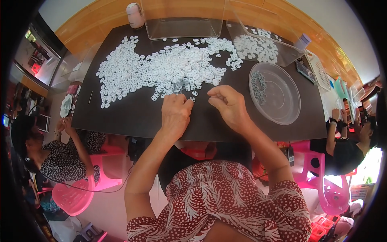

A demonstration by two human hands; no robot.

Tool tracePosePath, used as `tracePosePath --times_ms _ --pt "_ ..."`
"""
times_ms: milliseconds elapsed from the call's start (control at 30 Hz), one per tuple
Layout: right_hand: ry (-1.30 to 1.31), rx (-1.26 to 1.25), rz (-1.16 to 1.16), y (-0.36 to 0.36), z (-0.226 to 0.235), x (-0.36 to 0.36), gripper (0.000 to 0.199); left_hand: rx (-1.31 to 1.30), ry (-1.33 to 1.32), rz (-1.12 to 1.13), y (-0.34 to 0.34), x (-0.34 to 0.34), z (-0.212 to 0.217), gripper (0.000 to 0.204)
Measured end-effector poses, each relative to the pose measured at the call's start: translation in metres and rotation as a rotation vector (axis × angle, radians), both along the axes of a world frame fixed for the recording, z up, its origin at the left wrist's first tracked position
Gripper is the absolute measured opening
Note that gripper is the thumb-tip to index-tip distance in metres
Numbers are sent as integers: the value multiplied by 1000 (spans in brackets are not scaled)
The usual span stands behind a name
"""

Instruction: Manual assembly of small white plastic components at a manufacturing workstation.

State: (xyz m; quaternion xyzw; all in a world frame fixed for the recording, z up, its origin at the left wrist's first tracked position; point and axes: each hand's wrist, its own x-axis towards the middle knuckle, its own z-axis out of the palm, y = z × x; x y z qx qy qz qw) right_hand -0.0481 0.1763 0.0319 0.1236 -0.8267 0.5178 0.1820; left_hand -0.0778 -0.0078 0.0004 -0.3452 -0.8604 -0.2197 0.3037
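A broad heap of small white oval plastic pieces (173,66), many showing two holes, covers the middle and left of the dark table. At its front edge my left hand (176,111) is closed with the fingertips down among the nearest pieces; whatever they grip is hidden. A few greyish, see-through bits (180,85) lie just beyond those fingertips. To the right, my right hand (229,105) is held above the table, thumb and fingers drawn together in a pinch. Anything in it is too small to make out. Beside that hand a round clear plastic tray (284,115) holds small grey screw-like parts (258,86).
Clear plastic bins (183,30) stand at the table's far edge, one (278,54) with more white pieces. A pink bottle (135,16), a purple-capped container (302,41) and a phone (306,72) are nearby. People sit at the left (66,155) and right (350,149), near pink chairs.
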Motion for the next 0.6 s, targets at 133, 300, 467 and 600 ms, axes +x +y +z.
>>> tracePosePath --times_ms 133,300,467,600 --pt "-119 -68 -12 6 -3 10 15 -88 -32 -50 -2 -5 5 11" --pt "-221 -149 -21 10 -11 17 14 -156 -105 -66 -4 -8 10 12" --pt "-242 -159 -23 10 -15 22 14 -219 -142 -49 -5 -4 15 14" --pt "-245 -151 -15 5 -17 24 14 -223 -182 -8 -6 -4 18 15"
